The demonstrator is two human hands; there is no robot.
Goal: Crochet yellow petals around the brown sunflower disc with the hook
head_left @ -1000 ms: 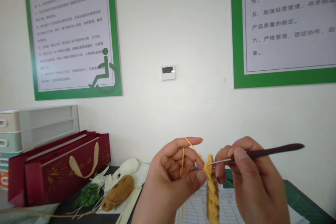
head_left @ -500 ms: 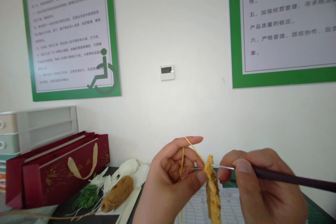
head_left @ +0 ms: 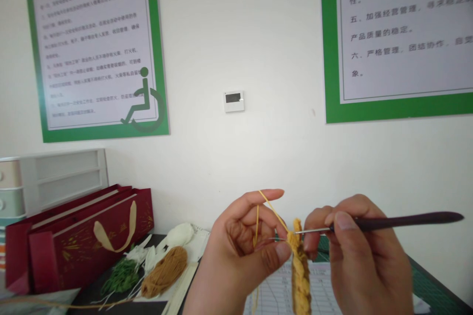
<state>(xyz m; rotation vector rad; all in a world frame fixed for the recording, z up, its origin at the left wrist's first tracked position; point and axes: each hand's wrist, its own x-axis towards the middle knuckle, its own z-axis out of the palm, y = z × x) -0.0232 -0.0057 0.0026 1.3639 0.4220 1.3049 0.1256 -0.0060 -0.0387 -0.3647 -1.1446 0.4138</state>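
A narrow strip of yellow and brown crochet [head_left: 301,275] hangs down from the thumb and fingers of my left hand [head_left: 240,251], which pinch its top end. Yellow yarn [head_left: 271,206] loops over the raised left index finger and runs down to the stitches. In my right hand [head_left: 364,251] is a crochet hook [head_left: 406,220] with a dark handle, held between thumb and fingers. Its thin metal tip points left and meets the top of the strip. Whether a loop sits on the tip is too small to tell.
Left on the dark table lie a brown yarn skein [head_left: 164,271], a green yarn bundle [head_left: 121,275] and white yarn [head_left: 180,234]. Dark red gift bags [head_left: 88,241] stand beside a drawer unit [head_left: 66,167]. A printed sheet [head_left: 275,288] and green cutting mat [head_left: 428,280] lie below my hands.
The handle of the hook has swung upward at its right end, and my right hand has turned and shifted slightly left. My left hand keeps its pinch on the crochet strip.
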